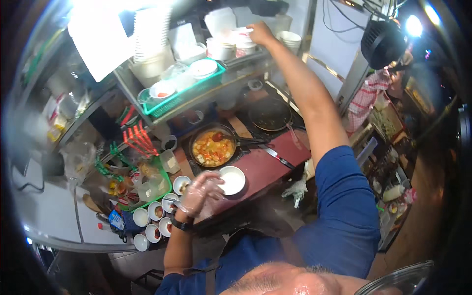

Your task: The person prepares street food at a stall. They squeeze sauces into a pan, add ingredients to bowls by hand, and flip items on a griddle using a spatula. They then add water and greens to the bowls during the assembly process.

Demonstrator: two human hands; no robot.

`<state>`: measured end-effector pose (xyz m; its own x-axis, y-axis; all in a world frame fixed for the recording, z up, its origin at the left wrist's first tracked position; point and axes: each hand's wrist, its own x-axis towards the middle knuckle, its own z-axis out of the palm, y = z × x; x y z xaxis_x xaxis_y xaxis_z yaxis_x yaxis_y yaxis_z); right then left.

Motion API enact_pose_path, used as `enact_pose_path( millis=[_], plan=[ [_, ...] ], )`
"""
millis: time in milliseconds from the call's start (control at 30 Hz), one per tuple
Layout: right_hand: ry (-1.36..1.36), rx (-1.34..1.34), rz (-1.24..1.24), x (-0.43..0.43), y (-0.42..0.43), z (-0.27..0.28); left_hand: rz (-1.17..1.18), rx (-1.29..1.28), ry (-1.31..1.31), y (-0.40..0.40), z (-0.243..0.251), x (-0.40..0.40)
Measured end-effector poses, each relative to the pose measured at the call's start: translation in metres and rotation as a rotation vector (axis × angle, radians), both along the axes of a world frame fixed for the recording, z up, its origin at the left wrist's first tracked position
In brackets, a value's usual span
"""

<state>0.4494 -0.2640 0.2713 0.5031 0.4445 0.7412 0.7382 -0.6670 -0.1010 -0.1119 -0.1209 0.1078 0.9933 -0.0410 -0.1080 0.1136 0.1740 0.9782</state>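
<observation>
My left hand (202,192), in a clear plastic glove, has its fingers at the left rim of a white bowl (233,180) on the reddish board; whether it grips the rim I cannot tell. Bare and stretched far up, my right hand (261,32) has its fingers at white lidded tubs (245,45) on the upper shelf; its grip is unclear. A black frying pan (194,159) behind the bowl holds an orange-red stew with pale chunks (212,150), and a dark red spoon or ladle head (218,136) lies in it.
A knife (277,156) lies on the board (254,170). Another dark pan (269,113) sits behind. Several small white cups (141,217) stand left beside a green basket (167,180). A teal tray (184,96) occupies the shelf; a plastic glove (296,190) hangs near the board's right edge.
</observation>
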Motion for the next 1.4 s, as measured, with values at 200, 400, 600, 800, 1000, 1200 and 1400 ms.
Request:
enact_pose_path(
  millis=[200,400,600,800,1000,1200,1400],
  plan=[
    [-0.033,-0.165,0.054,0.031,0.017,0.016,-0.113,-0.005,0.097,-0.035,0.002,-0.058],
    [-0.268,0.132,0.301,0.014,-0.011,0.007,0.100,0.027,0.306,-0.073,-0.040,-0.089],
    [0.418,-0.078,0.557,-0.131,-0.137,-0.005,-0.026,0.213,0.268,-0.126,-0.048,-0.025],
    [0.844,-0.341,0.498,-0.111,-0.162,-0.162,-0.339,0.810,-0.279,-0.187,-0.073,0.107],
    [1.743,0.120,0.570,-0.036,-0.150,-0.307,-0.140,0.953,-0.339,-0.258,-0.149,0.257],
    [2.250,1.044,0.481,-0.012,-0.173,-0.344,-0.066,1.130,-0.074,-0.308,-0.174,0.317],
    [1.442,0.176,0.588,-0.107,-0.203,-0.252,-0.065,1.172,-0.263,-0.311,-0.184,0.258]
  ],
)
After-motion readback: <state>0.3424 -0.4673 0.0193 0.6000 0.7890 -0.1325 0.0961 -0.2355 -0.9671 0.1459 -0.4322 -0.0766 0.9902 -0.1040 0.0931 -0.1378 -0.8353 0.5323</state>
